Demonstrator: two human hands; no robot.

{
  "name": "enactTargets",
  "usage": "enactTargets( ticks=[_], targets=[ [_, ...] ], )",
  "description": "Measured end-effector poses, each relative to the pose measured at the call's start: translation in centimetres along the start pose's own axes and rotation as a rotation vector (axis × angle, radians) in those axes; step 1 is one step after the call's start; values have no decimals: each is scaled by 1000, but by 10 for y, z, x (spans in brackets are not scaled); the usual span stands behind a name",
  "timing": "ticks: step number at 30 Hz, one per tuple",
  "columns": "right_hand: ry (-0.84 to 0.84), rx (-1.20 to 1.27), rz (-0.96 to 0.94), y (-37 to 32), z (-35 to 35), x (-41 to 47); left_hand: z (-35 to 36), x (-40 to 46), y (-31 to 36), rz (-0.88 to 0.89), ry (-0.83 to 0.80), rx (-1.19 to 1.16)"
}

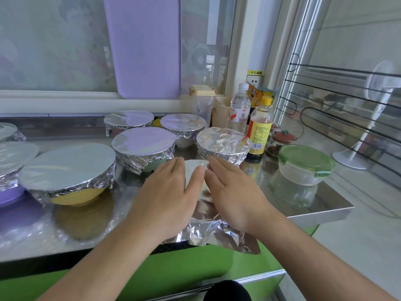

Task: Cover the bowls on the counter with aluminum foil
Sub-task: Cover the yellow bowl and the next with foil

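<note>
Left hand and right hand, fingers straight, pressing flat on foil sheet over a hidden bowl; steel counter; foil-covered bowls behind.

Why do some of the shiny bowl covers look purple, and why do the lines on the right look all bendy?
In the head view, the flat foil on the middle bowl mirrors the purple board leaning behind it, so it looks lilac; the steel counter also reflects the green-lidded container; the wide-angle lens bows the window frame at the right edge; both hands look fairly sharp.
</note>
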State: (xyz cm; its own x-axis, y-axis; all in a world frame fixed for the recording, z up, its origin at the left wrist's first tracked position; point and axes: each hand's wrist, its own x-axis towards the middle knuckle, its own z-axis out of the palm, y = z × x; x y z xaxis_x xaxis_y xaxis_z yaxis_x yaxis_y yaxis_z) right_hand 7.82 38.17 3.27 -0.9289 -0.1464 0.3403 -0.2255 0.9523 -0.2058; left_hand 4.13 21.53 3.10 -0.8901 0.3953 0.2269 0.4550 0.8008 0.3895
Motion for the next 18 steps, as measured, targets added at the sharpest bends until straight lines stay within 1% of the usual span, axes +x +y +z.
enactTargets(
  ticks=[1, 2, 4, 8, 9, 11, 12, 13, 16, 18],
  targets=[
    [78, -4, 0, 0, -1, -4, -1, 1, 1, -19, -5, -41],
    [86, 24, 39, -3, -3, -10, -4, 1, 2, -26, -16, -62],
    [69, -19, 28, -8, -8, -19, -9, 0, 3, -5, -36, -77],
    [-23, -168, -149, 8, -15, -8, -19, 0, -2, 43, -77, -97],
    [-80, -201, -147, 11, -16, -1, -21, 1, -2, 54, -88, -105],
    [-198, -146, -107, 15, -12, 8, -24, -1, -1, 66, -92, -116],
    [-229, -125, -88, 16, -12, 11, -24, -5, 2, 69, -85, -102],
    [-207, -125, -94, 17, -11, 12, -23, -10, 6, 72, -71, -61],
    [-69, -125, -97, 18, -5, 10, -8, -29, 23, 49, -9, 166],
    [-18, -119, -85, 19, -2, 7, 2, -33, 27, -1, 2, 223]
  ],
)
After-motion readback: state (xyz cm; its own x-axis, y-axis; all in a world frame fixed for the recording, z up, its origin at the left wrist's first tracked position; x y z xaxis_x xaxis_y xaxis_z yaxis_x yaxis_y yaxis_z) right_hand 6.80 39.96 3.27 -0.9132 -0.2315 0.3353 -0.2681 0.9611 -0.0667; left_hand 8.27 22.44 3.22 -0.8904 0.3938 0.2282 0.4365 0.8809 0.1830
